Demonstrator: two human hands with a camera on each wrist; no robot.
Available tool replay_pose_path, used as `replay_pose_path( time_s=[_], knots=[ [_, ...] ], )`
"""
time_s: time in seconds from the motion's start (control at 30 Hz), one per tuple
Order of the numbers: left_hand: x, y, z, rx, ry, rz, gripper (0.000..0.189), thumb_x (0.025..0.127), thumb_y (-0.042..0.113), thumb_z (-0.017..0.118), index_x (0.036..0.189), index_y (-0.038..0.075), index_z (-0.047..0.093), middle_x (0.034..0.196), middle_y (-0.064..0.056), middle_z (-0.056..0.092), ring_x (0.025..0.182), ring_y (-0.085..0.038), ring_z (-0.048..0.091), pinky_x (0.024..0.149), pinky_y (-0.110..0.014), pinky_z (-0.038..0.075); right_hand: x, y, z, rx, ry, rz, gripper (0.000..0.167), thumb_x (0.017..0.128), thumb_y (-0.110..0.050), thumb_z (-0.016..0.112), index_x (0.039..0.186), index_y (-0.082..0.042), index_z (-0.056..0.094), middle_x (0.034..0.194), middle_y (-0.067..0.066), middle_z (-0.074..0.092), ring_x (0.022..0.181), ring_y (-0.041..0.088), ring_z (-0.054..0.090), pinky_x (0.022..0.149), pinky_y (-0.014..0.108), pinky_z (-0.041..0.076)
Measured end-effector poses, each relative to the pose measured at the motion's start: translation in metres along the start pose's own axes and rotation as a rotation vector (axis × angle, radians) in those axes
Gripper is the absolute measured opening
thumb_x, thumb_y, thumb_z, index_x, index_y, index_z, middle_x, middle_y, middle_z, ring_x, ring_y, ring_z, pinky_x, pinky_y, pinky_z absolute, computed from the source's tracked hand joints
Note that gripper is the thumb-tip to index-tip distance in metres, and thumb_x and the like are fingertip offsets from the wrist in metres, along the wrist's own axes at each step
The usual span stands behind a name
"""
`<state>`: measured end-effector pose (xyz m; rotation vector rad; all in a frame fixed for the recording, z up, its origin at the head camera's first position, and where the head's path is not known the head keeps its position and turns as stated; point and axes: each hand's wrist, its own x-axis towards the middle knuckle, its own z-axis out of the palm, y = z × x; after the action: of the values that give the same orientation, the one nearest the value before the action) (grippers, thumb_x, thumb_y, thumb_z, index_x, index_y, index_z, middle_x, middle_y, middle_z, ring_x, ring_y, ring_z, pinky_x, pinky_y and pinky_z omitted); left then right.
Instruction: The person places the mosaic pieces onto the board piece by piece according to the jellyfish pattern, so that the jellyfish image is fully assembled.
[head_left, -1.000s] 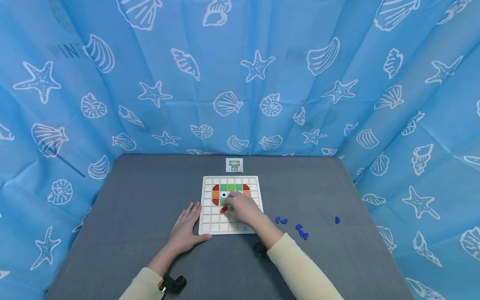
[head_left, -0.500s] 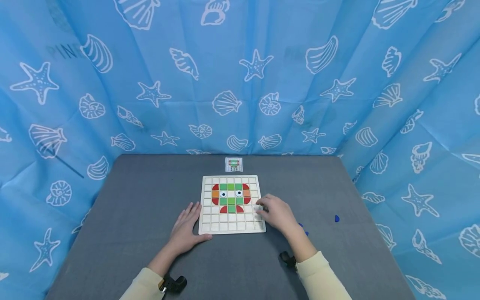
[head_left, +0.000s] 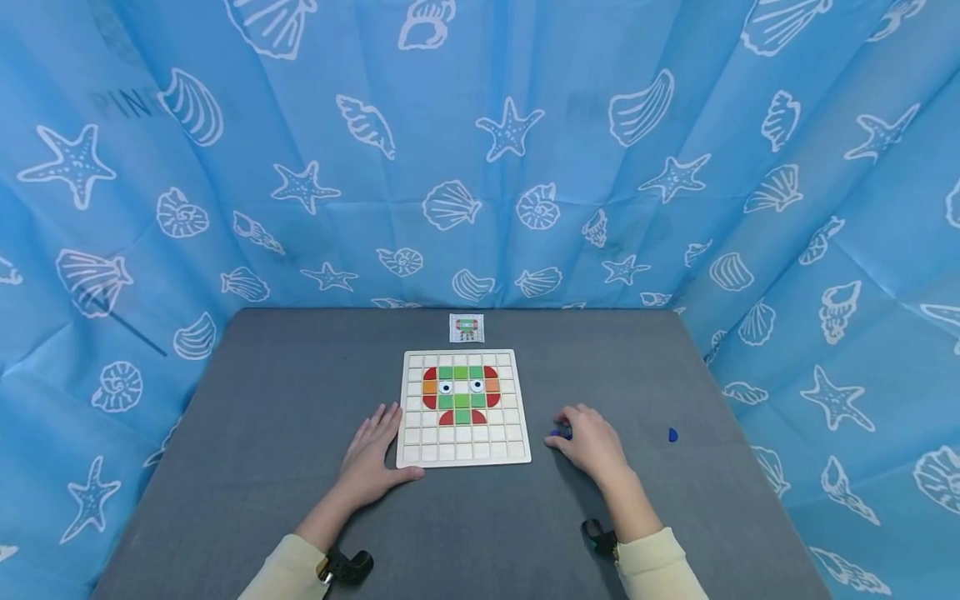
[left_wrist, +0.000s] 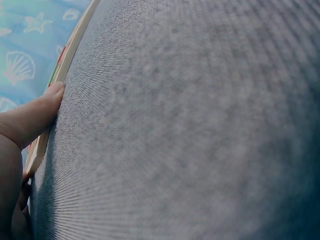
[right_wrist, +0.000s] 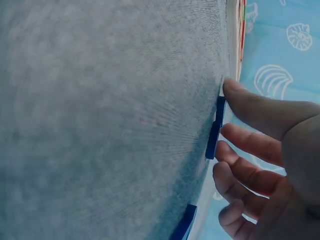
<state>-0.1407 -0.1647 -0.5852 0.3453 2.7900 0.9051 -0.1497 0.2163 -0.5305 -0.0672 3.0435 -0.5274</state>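
Note:
A white gridded board (head_left: 462, 452) carries a face of red, orange and green tiles with two eye pieces. My left hand (head_left: 369, 462) lies flat with spread fingers at the board's left side, its thumb (left_wrist: 37, 115) against the front edge. To the right of the board, my right hand (head_left: 596, 446) is low over the table, thumb and index finger apart around small blue half-round pieces (head_left: 556, 432). The right wrist view shows two blue pieces (right_wrist: 213, 140) right at the fingertips, with another blue piece (right_wrist: 185, 222) nearer the camera.
A small picture card (head_left: 467, 328) with a similar figure lies behind the board. One blue half-round piece (head_left: 672, 435) sits alone farther right on the grey table (head_left: 300, 375). A blue shell-print curtain (head_left: 510, 233) hangs along the table's back and sides.
My right hand has left the board's tiles and moved right to the blue pieces. The eye tiles and lower red tiles it covered are now visible. My left hand has stayed put.

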Motion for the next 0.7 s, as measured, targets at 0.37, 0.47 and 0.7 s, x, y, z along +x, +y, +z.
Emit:
replay_pose_path(
  time_s=[0.37, 0.47, 0.7],
  knots=[
    [0.0005, -0.0017, 0.0001, 0.016, -0.003, -0.008, 0.119, 0.076, 0.074, 0.071, 0.162, 0.012, 0.017, 0.169, -0.007, 0.016, 0.158, -0.03, 0.005, 0.126, -0.054, 0.01, 0.0032, -0.0021, -0.0001, 0.014, -0.028, -0.06, 0.013, 0.085, -0.014, 0.081, 0.093, -0.008, 0.073, 0.085, 0.002, 0.063, 0.079, 0.017, 0.06, 0.073, 0.042, 0.053],
    [0.0004, -0.0014, 0.0, 0.013, -0.002, -0.009, 0.119, 0.076, 0.073, 0.072, 0.162, 0.012, 0.018, 0.169, -0.007, 0.017, 0.158, -0.031, 0.006, 0.126, -0.054, 0.011, 0.0035, -0.0035, 0.0004, -0.008, -0.014, -0.083, 0.012, 0.086, -0.012, 0.08, 0.096, -0.008, 0.074, 0.086, 0.002, 0.066, 0.081, 0.019, 0.062, 0.075, 0.042, 0.054],
    [0.0006, -0.0006, 0.0006, 0.01, -0.007, -0.016, 0.12, 0.075, 0.075, 0.071, 0.162, 0.012, 0.018, 0.169, -0.007, 0.017, 0.158, -0.03, 0.006, 0.126, -0.054, 0.011, 0.0095, -0.0035, 0.0011, 0.013, 0.016, -0.098, 0.008, 0.091, -0.007, 0.072, 0.098, -0.006, 0.076, 0.084, 0.003, 0.07, 0.072, 0.015, 0.061, 0.066, 0.038, 0.053]
  ],
)
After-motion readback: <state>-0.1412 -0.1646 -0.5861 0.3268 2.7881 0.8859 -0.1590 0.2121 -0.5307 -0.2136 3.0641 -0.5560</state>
